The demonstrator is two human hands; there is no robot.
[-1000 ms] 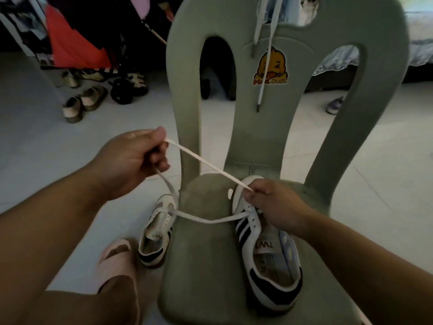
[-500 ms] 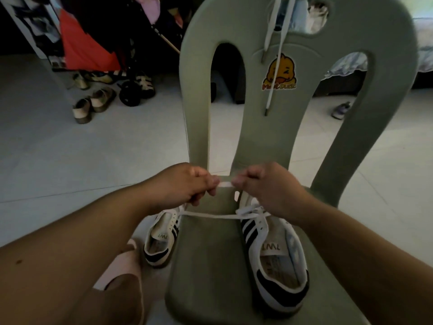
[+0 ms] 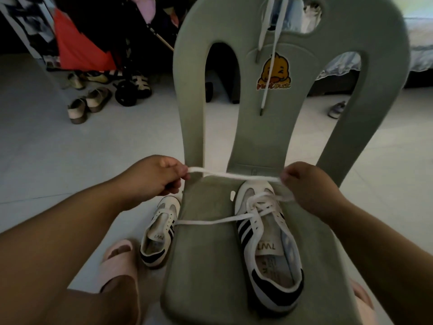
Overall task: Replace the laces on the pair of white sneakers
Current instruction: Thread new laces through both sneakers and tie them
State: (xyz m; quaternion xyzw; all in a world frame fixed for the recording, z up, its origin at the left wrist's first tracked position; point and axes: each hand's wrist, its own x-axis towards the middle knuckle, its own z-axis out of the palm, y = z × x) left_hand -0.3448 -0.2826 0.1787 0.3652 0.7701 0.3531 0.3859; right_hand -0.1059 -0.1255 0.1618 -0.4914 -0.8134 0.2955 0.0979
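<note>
Two pinches, lately together, now part above the sneaker [image 3: 264,242]: our left hand [image 3: 154,181] and right hand [image 3: 307,186] stretch the white lace [image 3: 234,175] straight, readying further threading.

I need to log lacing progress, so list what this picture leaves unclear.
Head view:
1. The lace ends: hidden inside the left hand and right hand.
2. The floor sneaker: one side hidden by the chair seat.
3. The hanging laces: tops cut off by the upper edge.
</note>
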